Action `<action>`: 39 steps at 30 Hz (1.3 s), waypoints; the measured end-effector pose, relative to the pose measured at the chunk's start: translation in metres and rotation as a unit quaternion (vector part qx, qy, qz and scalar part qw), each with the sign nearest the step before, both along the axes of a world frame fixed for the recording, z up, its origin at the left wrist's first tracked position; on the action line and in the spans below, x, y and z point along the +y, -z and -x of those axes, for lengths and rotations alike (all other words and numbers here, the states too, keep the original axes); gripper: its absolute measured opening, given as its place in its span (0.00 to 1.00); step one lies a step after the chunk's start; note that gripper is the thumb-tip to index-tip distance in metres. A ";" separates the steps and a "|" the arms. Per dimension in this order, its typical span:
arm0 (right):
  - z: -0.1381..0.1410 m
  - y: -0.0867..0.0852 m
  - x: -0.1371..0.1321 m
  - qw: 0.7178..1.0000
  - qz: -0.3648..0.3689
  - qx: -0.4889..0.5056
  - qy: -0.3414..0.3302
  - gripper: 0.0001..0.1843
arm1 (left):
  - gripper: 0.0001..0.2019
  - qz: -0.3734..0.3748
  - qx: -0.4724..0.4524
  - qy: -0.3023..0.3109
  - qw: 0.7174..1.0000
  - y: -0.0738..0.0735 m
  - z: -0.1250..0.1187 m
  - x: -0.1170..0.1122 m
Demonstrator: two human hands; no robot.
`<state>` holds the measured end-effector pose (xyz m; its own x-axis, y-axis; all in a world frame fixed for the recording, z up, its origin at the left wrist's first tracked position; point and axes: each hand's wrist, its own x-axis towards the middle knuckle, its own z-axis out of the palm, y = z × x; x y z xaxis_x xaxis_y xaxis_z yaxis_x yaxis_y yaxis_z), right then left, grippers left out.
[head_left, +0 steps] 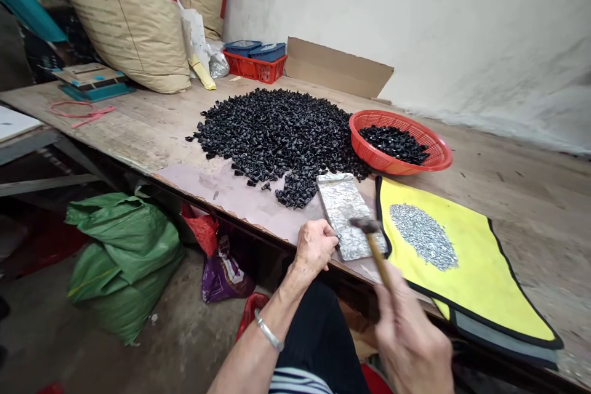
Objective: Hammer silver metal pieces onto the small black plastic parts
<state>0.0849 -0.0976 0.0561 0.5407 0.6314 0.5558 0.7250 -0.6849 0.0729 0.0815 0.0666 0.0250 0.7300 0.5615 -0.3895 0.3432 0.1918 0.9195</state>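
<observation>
My left hand [315,246] is closed in a pinch on a small black part [338,237] held against the left edge of a worn metal plate [346,209]. My right hand [410,341], blurred by motion, grips the wooden handle of a small hammer [369,231]; the hammer head hangs just above the plate, right of the part. A big heap of small black parts [277,129] lies on the wooden table [521,197] beyond the plate. A yellow cloth [475,277] at the right carries a patch of tiny silver pieces [423,237].
A red basket [401,163] with more black parts stands behind the cloth. At the back are tan sacks [129,18], a red crate [255,66] holding blue boxes, and cardboard [337,68]. Green bags [124,258] and other bags lie on the floor.
</observation>
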 end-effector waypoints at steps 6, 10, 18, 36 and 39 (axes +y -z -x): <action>0.000 0.004 -0.004 0.999 -0.002 0.036 0.026 0.22 | 0.06 -0.017 0.008 0.004 1.000 0.002 -0.001 0.002; 0.000 0.007 -0.001 0.998 0.023 0.028 0.056 0.22 | 0.06 -0.037 0.010 0.013 0.999 0.003 -0.001 0.003; -0.001 0.007 0.002 0.999 0.011 0.017 0.030 0.21 | 0.05 -0.035 0.025 0.052 0.998 0.000 -0.004 0.011; -0.033 0.022 0.002 0.884 -0.140 0.439 0.084 0.21 | 0.07 0.032 0.001 0.067 0.997 -0.001 -0.005 0.018; -0.051 0.021 0.010 0.732 -0.264 0.626 0.047 0.23 | 0.06 0.067 -0.053 0.056 0.995 -0.003 0.008 0.018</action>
